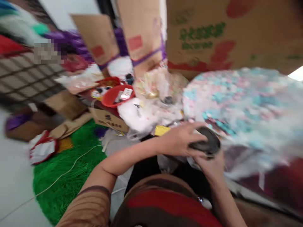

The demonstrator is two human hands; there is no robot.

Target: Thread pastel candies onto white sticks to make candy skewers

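Observation:
Between my hands is a dark, round object [211, 142], like a shallow tub or a thick lid, blurred by motion. My left hand [178, 140] reaches across from the left with its fingers gripping the near-left rim. Below and to the right, my right hand [211, 165] supports the same object; its fingers are mostly hidden underneath. Just beyond lies a large clear bag [227, 97] full of small pink, white and light-blue pieces. A yellow packet or card [162, 130] shows beside my left wrist.
Red bowls [109, 97] with small packets stand ahead to the left, near a white plastic bag [136, 115]. Tall cardboard boxes [227, 31] line the back. On the floor, a cord crosses a green shaggy rug [59, 186]. Another person's blurred head appears at upper left.

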